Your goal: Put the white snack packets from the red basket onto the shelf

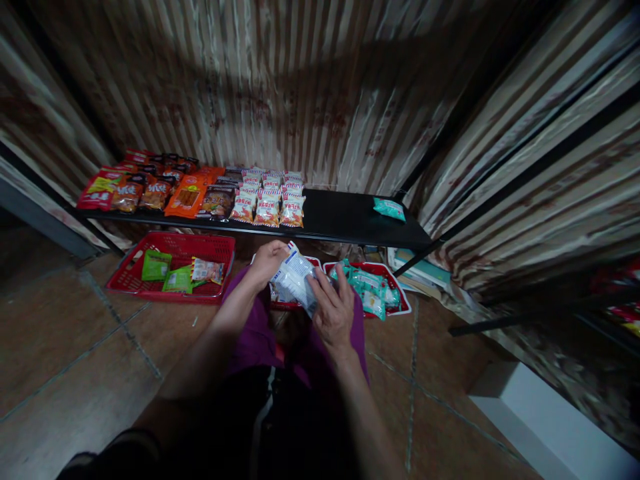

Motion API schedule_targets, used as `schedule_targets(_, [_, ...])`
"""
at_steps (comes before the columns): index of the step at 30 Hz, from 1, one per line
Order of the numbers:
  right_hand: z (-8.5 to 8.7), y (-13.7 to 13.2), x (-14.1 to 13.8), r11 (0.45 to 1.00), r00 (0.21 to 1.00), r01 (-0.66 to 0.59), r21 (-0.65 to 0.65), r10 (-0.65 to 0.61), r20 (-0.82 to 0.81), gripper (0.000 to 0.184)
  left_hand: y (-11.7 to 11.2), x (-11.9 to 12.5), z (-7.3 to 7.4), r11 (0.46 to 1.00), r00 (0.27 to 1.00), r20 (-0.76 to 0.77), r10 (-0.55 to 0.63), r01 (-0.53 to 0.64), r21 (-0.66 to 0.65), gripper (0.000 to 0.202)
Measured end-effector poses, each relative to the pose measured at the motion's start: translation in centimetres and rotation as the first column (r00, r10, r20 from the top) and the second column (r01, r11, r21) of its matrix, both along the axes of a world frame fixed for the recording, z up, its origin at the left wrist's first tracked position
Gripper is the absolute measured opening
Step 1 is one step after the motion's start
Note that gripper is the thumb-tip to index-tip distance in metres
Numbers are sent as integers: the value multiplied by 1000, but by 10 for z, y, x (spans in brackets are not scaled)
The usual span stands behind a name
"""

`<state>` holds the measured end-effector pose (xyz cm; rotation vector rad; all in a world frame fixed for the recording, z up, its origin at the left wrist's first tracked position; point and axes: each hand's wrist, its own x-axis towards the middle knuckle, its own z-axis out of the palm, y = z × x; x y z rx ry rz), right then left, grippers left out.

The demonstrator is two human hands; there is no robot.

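Observation:
Both hands hold one white snack packet [296,275] above my lap. My left hand [267,261] grips its upper left edge with fingers curled. My right hand [334,311] closes on its lower right side. Below the packet a red basket [400,283] holds several teal packets [367,283]. Just beyond is a low black shelf [345,217] with rows of red-and-white packets [267,207] and orange and brown packets [187,197].
A second red basket [223,243] on the tiled floor at left holds green packets [156,265]. One teal packet [389,209] lies at the shelf's right end. Striped curtains hang behind. A white box [530,413] sits on the floor at right.

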<state>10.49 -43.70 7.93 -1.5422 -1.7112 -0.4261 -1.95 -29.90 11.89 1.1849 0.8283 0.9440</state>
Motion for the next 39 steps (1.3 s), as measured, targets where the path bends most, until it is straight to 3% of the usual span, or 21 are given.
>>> schedule_targets(6, [-5,2,0,992,997,-79,-100,79,-11,51,13,-6,9,989,982,-116,-148,147,-12,9])
schedule_targets(10, [-12,4,-1,975,994,-103,-197,93,-61,58,21,-10,7,985,967,-184,-174,174,-14,9])
schedule_targets(18, [-18,8,-7,923,971,-193,-332,131,-201,94,27,-8,-6,972,975,-171,-145,108,-207,12])
schedule_targets(26, [-18,7,-16,874,872,-300,-383,88,-482,74,21,-3,-24,963,964,-247,-96,27,-269,15])
schedule_targets(28, [-19,8,-17,868,792,-325,-375,33,-609,71,20,-3,-25,956,963,-246,-111,36,-290,14])
schedule_targets(30, [-19,8,-17,868,657,-354,-349,-34,-753,72,18,-4,-26,953,965,-235,-119,45,-300,17])
schedule_targets(33, [-20,9,-17,883,331,-414,-220,-79,-940,73,15,-5,-28,953,969,-207,-134,69,-297,18])
schedule_targets(36, [-22,10,-17,910,-43,-414,-38,-61,-997,72,10,-5,-36,954,965,-188,-181,126,-272,15])
schedule_targets(37, [-23,10,-17,916,-139,-401,4,-57,-989,71,8,-4,-40,953,962,-188,-198,145,-265,17])
schedule_targets(39, [-25,9,-15,921,-252,-386,44,-59,-966,68,1,-1,-50,945,952,-182,-246,194,-263,25])
